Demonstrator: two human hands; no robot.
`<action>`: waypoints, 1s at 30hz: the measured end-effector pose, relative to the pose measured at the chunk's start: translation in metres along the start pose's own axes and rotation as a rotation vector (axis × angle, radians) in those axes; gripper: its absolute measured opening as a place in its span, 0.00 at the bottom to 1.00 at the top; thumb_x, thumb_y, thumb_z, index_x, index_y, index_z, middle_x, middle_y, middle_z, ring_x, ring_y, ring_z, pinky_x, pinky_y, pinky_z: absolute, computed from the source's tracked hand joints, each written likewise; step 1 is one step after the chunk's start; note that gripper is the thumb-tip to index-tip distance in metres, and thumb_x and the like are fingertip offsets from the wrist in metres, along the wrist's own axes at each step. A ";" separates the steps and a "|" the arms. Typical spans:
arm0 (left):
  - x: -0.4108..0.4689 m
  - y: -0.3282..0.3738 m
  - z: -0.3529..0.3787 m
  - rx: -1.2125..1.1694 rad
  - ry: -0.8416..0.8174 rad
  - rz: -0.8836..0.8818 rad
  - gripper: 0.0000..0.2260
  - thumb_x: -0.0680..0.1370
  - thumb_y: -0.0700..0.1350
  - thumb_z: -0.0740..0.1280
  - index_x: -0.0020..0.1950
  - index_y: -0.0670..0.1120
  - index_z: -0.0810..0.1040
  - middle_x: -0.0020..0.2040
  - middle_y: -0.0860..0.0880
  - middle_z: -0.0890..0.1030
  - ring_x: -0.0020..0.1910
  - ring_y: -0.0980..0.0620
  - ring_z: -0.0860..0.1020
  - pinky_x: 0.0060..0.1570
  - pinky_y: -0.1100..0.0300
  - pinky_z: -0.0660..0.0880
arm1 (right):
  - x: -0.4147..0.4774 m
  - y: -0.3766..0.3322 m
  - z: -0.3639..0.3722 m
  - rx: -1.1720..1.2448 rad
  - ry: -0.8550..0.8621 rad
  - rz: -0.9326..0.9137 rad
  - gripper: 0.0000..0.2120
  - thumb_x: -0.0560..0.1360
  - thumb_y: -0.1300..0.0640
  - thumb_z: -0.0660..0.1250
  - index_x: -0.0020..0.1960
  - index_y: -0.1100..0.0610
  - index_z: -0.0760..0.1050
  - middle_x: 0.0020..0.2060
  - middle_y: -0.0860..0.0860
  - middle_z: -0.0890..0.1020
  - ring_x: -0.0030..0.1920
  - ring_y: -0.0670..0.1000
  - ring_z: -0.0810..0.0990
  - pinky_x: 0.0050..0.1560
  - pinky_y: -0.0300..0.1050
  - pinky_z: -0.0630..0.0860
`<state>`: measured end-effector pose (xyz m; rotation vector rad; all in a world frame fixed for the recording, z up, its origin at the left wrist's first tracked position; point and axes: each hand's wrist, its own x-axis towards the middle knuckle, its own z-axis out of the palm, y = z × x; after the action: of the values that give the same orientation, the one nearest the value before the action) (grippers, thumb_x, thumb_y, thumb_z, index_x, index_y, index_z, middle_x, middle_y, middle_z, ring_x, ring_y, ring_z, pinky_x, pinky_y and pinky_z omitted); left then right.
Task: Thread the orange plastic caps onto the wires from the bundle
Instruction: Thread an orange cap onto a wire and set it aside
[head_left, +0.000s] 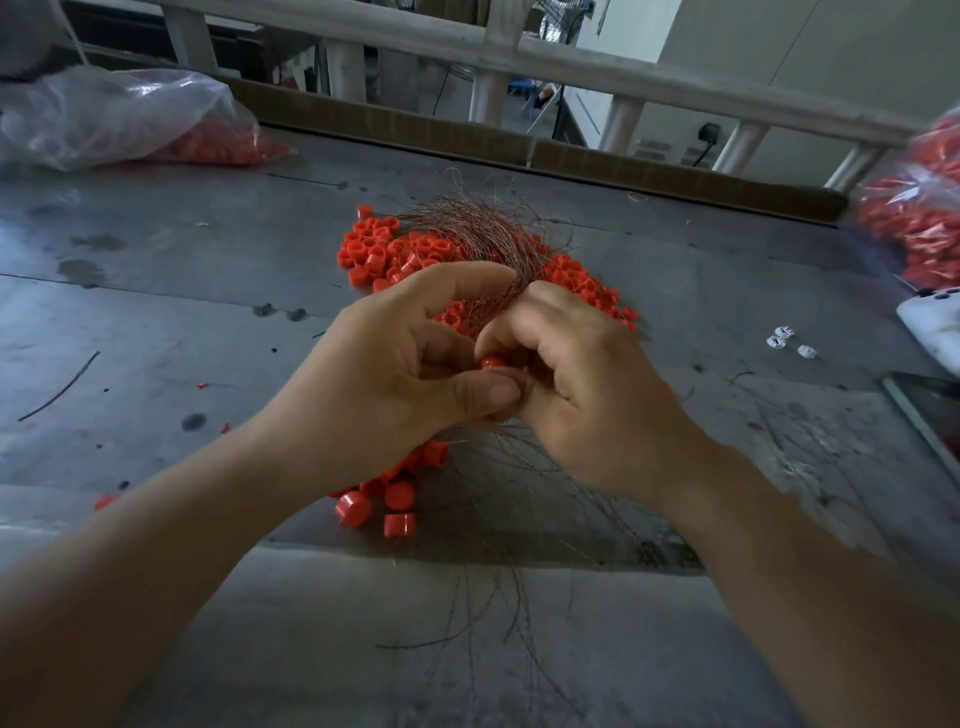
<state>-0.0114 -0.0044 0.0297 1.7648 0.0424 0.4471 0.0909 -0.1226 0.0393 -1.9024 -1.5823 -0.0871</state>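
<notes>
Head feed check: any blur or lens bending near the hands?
Head view: left hand, right hand and the orange cap between them look fairly sharp; the bag of caps at the right edge is smeared; the railing bows from the wide lens; light is dim, no glare.

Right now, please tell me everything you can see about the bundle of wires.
The wire bundle is a thick sheaf of very thin, coppery-red metal strands. It arcs over the pile of orange caps on the grey table, then narrows between both hands. The left hand grips it there; the right hand, pinching a single cap, touches it. Below the hands, loose strands fan out past the table edge.
</notes>
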 end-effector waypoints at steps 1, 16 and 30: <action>-0.001 0.001 0.001 -0.046 0.007 0.000 0.25 0.60 0.50 0.70 0.56 0.57 0.71 0.37 0.48 0.84 0.34 0.53 0.83 0.34 0.65 0.78 | 0.000 -0.001 0.000 0.007 0.014 -0.004 0.06 0.68 0.66 0.63 0.43 0.61 0.76 0.38 0.43 0.69 0.38 0.41 0.70 0.38 0.31 0.68; 0.008 0.006 -0.015 -0.389 0.056 -0.062 0.20 0.61 0.46 0.71 0.51 0.45 0.77 0.35 0.46 0.83 0.32 0.51 0.82 0.30 0.64 0.78 | 0.001 0.000 -0.004 0.486 0.049 0.136 0.09 0.72 0.54 0.65 0.52 0.49 0.74 0.44 0.44 0.79 0.46 0.43 0.79 0.48 0.38 0.77; 0.012 0.008 -0.038 -0.348 0.181 -0.100 0.06 0.63 0.39 0.68 0.36 0.46 0.83 0.31 0.49 0.81 0.25 0.57 0.76 0.23 0.70 0.71 | 0.003 0.006 -0.014 0.309 0.101 0.147 0.12 0.74 0.63 0.66 0.40 0.45 0.74 0.31 0.40 0.77 0.29 0.36 0.75 0.30 0.26 0.69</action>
<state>-0.0146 0.0325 0.0467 1.3718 0.1704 0.5073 0.1018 -0.1279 0.0494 -1.7356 -1.3015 0.1163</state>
